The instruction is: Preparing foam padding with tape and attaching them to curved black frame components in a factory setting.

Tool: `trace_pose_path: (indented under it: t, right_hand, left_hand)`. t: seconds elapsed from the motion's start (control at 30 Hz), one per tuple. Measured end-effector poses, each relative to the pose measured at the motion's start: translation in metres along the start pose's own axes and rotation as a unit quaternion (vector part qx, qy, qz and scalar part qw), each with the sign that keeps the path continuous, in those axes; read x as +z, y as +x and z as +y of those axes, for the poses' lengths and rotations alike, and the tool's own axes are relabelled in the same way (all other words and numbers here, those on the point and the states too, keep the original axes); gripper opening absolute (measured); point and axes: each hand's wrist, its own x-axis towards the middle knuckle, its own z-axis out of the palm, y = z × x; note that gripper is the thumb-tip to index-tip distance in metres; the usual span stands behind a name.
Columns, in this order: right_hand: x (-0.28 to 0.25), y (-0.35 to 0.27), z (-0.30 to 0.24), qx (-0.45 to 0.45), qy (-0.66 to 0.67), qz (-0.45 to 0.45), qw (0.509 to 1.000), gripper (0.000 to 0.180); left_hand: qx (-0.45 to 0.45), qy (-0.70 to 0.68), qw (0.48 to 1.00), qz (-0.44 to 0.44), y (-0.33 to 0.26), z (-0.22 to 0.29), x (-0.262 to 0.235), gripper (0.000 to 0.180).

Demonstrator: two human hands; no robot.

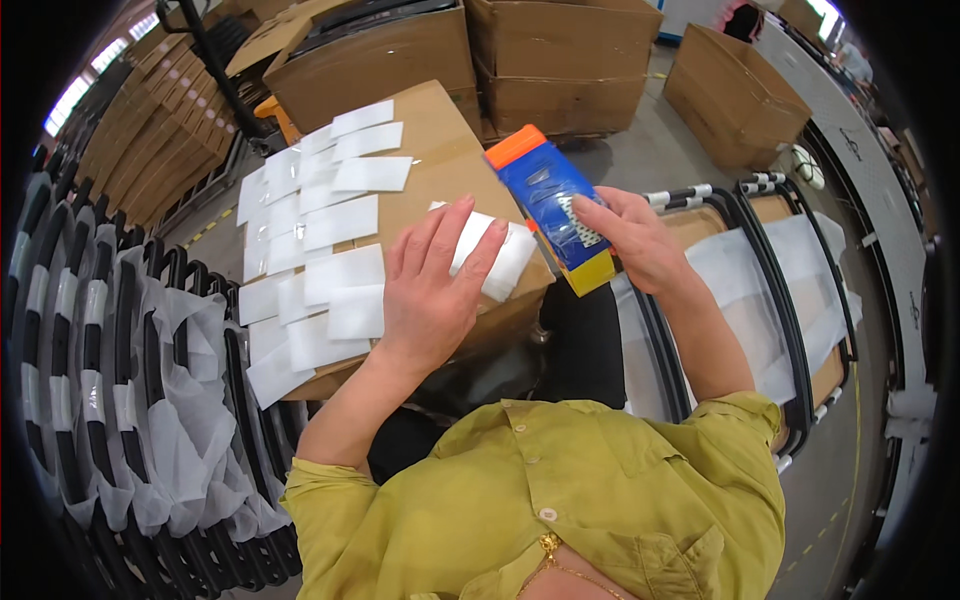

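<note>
Right hand (pixel 640 240) grips the blue box (pixel 548 190) aside, apparently leaving the left hand (pixel 430 295) — open, seemingly empty — free over the sheets (pixel 513 263).

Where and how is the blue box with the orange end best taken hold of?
I would probably grip the blue box by its long right edge, near the yellow end, coming from the right, thumb over the broad face. It slants, orange end pointing away and left, so this edge faces the right hand, which grips it there.

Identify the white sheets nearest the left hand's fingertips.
The pile at the box's near right corner; the other sheets lie spread toward its left edge.
</note>
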Motion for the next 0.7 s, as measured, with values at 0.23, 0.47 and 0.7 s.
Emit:
trace_pose_path:
  t: [0.23,0.47,0.7]
  right_hand:
    - [-0.023,-0.054,0.011,-0.008,-0.266,-0.021,0.964,0.036]
    - [-0.012,-0.081,0.059,0.108,-0.278,-0.132,0.945,0.025]
    - [-0.001,-0.093,0.086,0.154,-0.055,-0.095,0.982,0.022]
  left_hand:
    - [-0.131,-0.302,0.939,-0.097,-0.025,0.027,-0.004,0.042]
    - [-0.023,-0.370,0.918,-0.139,-0.042,0.062,0.018,0.071]
    - [0.037,-0.305,0.932,-0.192,-0.067,0.069,0.039,0.073]
